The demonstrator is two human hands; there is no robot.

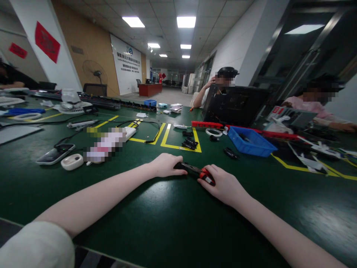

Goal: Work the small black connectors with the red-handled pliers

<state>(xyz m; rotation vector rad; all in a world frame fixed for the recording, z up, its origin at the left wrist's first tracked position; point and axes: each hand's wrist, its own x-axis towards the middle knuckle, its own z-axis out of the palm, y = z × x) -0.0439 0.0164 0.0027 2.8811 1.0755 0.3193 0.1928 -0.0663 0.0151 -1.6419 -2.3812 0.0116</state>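
My left hand pinches a small black part between thumb and fingers, just above the green table. Red-and-black-handled pliers are in my right hand, its fingers closed round the handles. The pliers' jaws point left and meet the black part; whether they grip it I cannot tell. Beyond my hands, several similar black pieces lie in a yellow-taped rectangle. Another black piece rests to the right, in front of a blue bin.
A phone, a white earbud case and a partly blurred pale item lie left, with a black cable beyond. A white ring, red strips and a large black panel stand farther back. Two people sit across at right.
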